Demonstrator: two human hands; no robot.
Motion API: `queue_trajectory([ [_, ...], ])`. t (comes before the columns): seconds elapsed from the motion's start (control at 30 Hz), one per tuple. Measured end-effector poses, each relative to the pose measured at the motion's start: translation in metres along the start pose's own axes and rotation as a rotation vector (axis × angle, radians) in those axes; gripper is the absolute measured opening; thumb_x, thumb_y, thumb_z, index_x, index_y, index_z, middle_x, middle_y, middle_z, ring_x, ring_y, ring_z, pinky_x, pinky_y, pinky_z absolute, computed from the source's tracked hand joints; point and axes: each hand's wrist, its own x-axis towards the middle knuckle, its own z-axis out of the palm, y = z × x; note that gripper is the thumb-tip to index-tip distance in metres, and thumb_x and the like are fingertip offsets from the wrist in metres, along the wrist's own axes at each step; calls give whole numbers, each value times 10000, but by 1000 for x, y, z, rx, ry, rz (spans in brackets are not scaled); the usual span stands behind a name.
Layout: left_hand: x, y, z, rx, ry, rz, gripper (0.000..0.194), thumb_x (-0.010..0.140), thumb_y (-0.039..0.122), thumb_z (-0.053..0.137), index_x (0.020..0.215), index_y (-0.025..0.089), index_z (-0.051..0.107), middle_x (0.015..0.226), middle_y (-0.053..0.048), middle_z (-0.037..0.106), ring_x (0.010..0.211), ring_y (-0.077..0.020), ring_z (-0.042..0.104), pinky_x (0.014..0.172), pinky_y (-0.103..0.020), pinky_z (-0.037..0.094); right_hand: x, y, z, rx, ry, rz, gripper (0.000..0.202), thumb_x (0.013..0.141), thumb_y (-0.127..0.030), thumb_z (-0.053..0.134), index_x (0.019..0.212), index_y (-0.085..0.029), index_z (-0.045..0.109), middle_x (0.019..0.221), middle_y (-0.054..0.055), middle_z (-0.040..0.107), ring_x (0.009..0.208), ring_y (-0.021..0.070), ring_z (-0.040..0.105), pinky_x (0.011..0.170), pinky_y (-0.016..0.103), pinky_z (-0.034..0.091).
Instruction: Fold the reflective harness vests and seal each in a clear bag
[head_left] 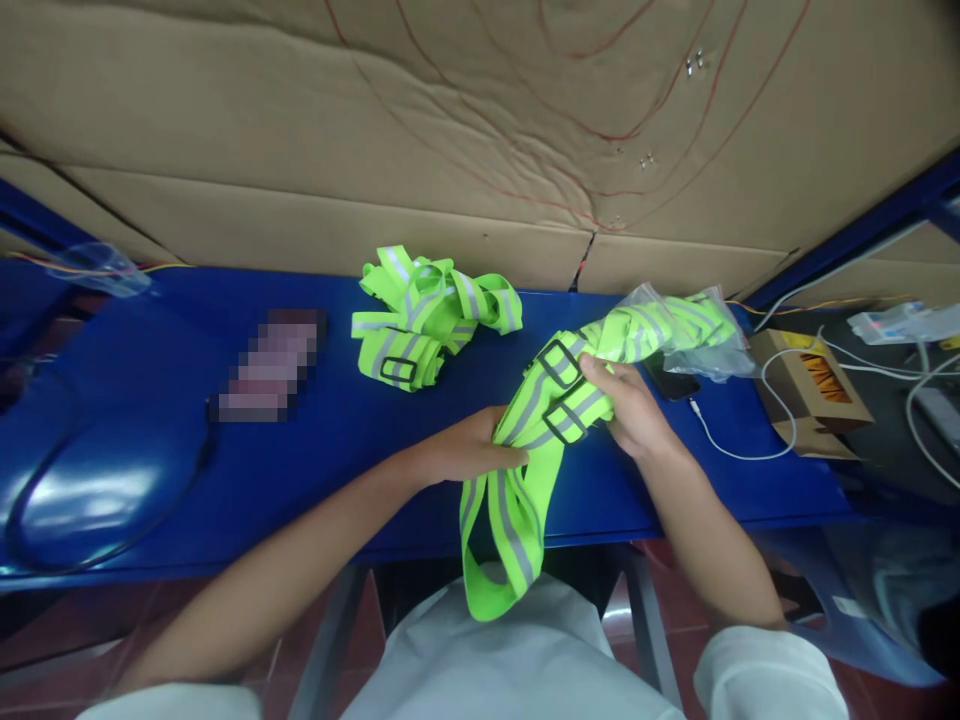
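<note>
Fingers point(598, 375) hold lime straps point(534, 405) over a blue table point(315, 455) backed by cardboard point(300, 130).

Green straps point(526, 405) partly hide the left grip point(480, 445)

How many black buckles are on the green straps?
3 that I can make out: one on the pile of straps behind, and two on the green straps in the hands, one upper, one lower. Folds may hide more.
</note>
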Motion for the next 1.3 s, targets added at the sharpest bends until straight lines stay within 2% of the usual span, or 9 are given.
queue_trajectory([
  [0.13,-3,2,2,-176,-35,-43,524,735,359,889,1190,167,714,1128,-73,773,1028,-260,717,898,-345,557,0,-5,3,299,-220,250,471,822,-622,776,1049,-210,787,1076,81,802,1050,306,757,937,442,614],
  [0.23,-3,1,5,-190,-85,-93,526,726,412,911,1166,172,750,1138,-89,784,1057,-283,732,898,-356,569,1,-2,6,327,-274,296,489,810,-637,783,1063,-219,780,1069,75,801,1057,301,751,909,427,614],
  [0.4,-3,3,7,-293,-63,-165,597,751,422,901,1268,173,737,1261,-140,755,1193,-331,711,997,-415,569,3,9,6,47,-101,-14,436,871,-631,740,1013,-222,790,1080,41,791,1148,269,701,966,352,545],
  [0.5,-4,5,8,-383,-104,-178,514,721,362,928,1163,152,770,1191,-157,778,1142,-334,738,972,-424,592,2,11,6,-14,-66,-82,415,884,-628,728,1004,-236,788,1068,24,789,1150,263,691,972,344,528],
  [0.67,-3,4,8,-258,4,-226,388,678,347,954,955,137,781,940,-116,808,900,-272,776,808,-342,611,0,5,11,234,-207,104,455,871,-638,739,1036,-216,781,1093,61,789,1090,260,719,949,361,562],
  [0.9,-5,1,7,-256,-179,-42,419,836,472,823,1058,124,752,1028,-118,761,794,-194,723,717,-291,592,2,3,11,379,-304,372,451,844,-570,781,1100,-203,722,889,27,770,703,183,709,635,297,582],
  [1.03,-6,-1,9,-107,-163,79,442,933,525,704,1122,128,745,1078,-132,753,761,-159,688,693,-261,573,5,10,13,201,-284,255,468,885,-544,752,1264,-284,664,929,-18,754,671,149,681,564,254,545],
  [1.2,-9,1,15,-30,-167,99,518,959,585,634,1163,116,720,1070,-146,748,790,-173,689,700,-269,574,6,17,12,-166,-304,-28,541,900,-709,644,1064,-214,789,1050,60,764,879,187,715,742,283,576],
  [1.3,-11,4,18,-11,-168,100,473,982,527,613,1207,120,702,1104,-143,745,815,-176,692,712,-274,575,-3,11,10,-150,-551,32,749,956,-780,458,1486,-265,579,966,41,767,685,162,700,629,280,557],
])
